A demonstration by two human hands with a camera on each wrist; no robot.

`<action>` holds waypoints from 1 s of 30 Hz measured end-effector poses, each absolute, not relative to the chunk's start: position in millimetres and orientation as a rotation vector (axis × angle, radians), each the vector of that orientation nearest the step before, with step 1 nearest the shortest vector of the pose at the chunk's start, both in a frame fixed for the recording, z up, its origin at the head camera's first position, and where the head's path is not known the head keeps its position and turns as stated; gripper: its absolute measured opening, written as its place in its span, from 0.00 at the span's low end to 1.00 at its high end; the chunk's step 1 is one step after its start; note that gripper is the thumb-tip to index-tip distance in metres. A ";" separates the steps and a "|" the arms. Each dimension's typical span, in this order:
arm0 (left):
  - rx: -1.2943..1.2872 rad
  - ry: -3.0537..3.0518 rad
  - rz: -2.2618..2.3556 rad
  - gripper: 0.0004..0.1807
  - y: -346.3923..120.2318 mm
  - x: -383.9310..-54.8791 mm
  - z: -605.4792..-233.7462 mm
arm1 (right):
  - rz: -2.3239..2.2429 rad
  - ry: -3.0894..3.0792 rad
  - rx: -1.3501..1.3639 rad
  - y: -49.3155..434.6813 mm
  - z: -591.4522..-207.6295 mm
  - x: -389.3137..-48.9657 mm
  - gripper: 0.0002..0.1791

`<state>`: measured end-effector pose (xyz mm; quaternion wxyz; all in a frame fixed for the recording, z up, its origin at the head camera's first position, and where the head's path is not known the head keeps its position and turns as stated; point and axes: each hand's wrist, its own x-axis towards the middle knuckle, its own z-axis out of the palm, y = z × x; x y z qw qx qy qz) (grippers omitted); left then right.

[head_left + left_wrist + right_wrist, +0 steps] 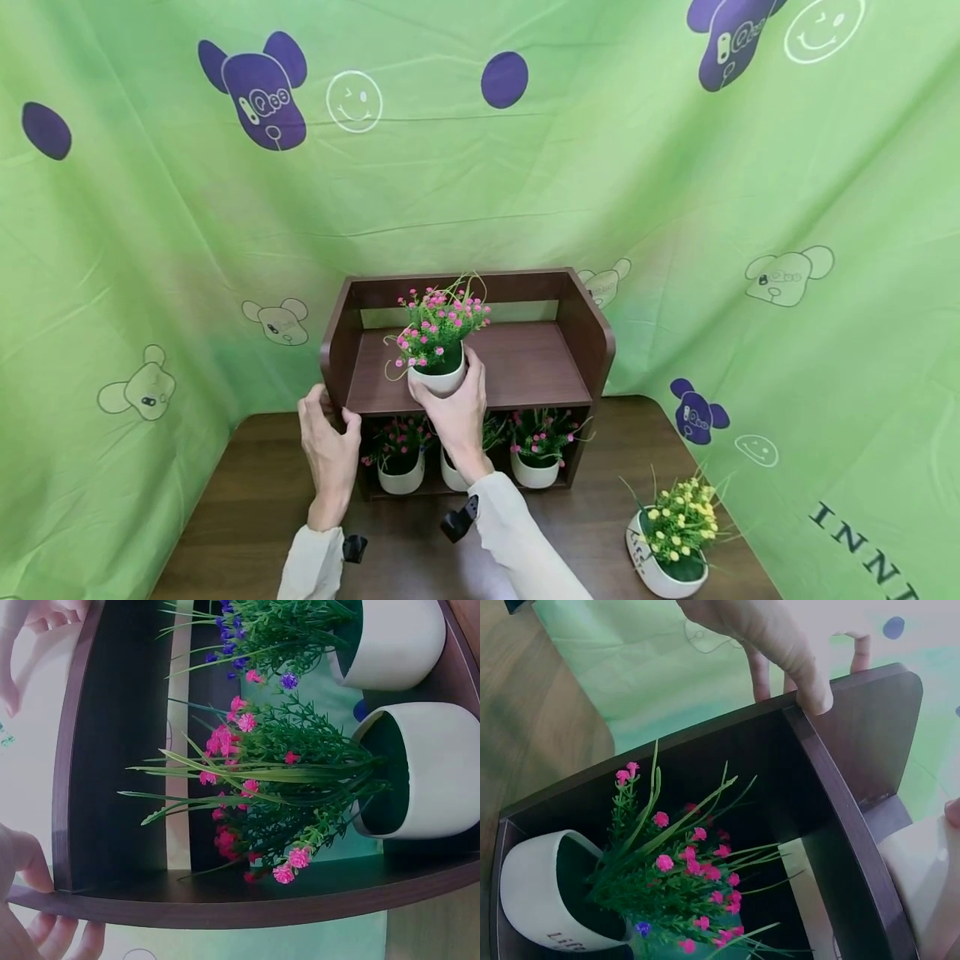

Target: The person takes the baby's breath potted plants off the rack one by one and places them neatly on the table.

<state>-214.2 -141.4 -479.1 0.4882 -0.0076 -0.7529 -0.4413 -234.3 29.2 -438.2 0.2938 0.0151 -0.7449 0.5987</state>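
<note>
My right hand (459, 412) grips a white flower pot (438, 382) with pink flowers and thin green blades. In the head view, this pot overlaps the left part of the upper board of a dark brown wooden shelf (528, 358). At the shelf's left side panel, my left hand (327, 450) pinches the edge where the upper board meets it. The thumb (815, 694) lies on the front, the other fingers on the panel's outer side. Part of the held pot also shows at the lower right of the right wrist view.
In the lower compartment stand a left pink-flowered pot (401, 475), a middle pot with purple flowers (405, 645) partly behind my right wrist, and a right pink-flowered pot (535, 473). A yellow-flowered pot (667, 575) sits on the wooden table (247, 500). Green cloth (600, 167) hangs behind.
</note>
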 end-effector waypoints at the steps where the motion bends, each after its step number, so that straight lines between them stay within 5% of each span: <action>1: -0.016 -1.834 -1.074 0.29 -141.3 -214.1 -478.7 | 1.588 -1.985 0.044 30.9 -437.9 -233.4 0.51; 30: -0.010 -1.855 -1.074 0.29 -142.9 -213.7 -477.9 | 1.593 -1.968 0.129 81.4 -438.7 -204.0 0.51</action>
